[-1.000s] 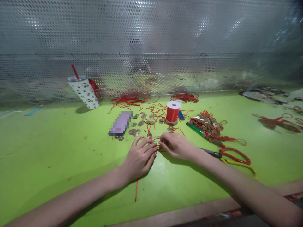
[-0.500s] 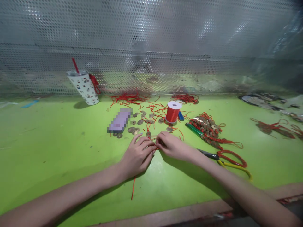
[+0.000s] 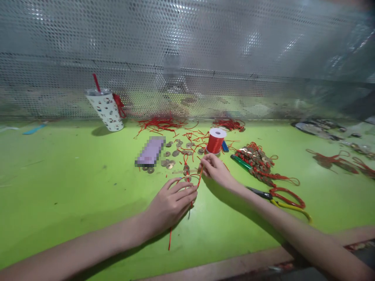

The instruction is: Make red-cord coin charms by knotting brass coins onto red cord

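My left hand (image 3: 175, 200) lies low over the table, its thumb and fingers closed on a red cord strung with brass coins (image 3: 186, 170). The top loop of that string points away from me, and a loose tail (image 3: 170, 238) hangs out below the hand. My right hand (image 3: 215, 168) pinches one strand of red cord (image 3: 200, 177), drawn up and away from the left fingertips. Part of the cord is hidden under the left fingers. Just beyond my right hand stands a spool of red cord (image 3: 215, 142).
Loose coins (image 3: 169, 164) and cord scraps lie beyond my hands, beside a blurred purple phone-like slab (image 3: 150, 151). Right are finished coin strings (image 3: 258, 156), a green lighter-like stick (image 3: 241, 163) and scissors (image 3: 287, 197). A straw tumbler (image 3: 107, 111) stands back left, before a perforated metal panel (image 3: 222, 47).
My right hand has moved away from the left and slightly up, pulling the red strand out between them. More of the coin string now shows above my left hand.
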A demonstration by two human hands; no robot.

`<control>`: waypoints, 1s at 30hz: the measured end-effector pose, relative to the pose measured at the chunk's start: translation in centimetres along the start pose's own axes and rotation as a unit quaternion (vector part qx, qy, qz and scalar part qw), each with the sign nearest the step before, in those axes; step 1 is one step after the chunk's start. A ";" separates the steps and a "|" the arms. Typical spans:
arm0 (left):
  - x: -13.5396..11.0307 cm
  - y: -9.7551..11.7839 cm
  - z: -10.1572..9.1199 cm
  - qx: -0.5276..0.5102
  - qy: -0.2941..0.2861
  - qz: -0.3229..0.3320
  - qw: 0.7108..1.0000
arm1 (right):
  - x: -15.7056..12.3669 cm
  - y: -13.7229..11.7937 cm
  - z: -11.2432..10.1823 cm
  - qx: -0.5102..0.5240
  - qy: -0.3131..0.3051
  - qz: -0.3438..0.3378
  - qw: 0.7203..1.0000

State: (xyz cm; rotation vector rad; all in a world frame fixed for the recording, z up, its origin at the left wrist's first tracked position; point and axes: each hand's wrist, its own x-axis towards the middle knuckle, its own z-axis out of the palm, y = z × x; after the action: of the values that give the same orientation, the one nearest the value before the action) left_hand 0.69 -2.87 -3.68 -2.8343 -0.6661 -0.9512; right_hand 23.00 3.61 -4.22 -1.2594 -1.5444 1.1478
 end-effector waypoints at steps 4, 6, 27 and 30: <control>-0.3 0.5 0.1 -0.009 -0.029 -0.004 1.000 | 0.9 -0.4 0.8 0.136 -0.025 0.072 0.988; -0.3 0.7 0.2 -0.018 -0.027 -0.006 0.999 | 1.1 -0.5 1.2 0.161 -0.010 0.062 0.985; 1.6 -1.0 0.0 -0.036 -0.048 -0.097 0.993 | 0.7 -0.1 2.3 0.085 -0.002 -0.086 0.993; 2.1 -1.6 0.6 -0.041 -0.074 -0.158 0.984 | 0.5 -0.2 2.4 0.082 0.000 -0.088 0.993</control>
State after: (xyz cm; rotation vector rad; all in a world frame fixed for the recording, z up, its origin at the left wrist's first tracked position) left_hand 1.78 -0.52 -3.01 -2.9494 -1.1475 -0.8267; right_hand 20.59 3.76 -4.59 -0.9942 -1.4967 1.1346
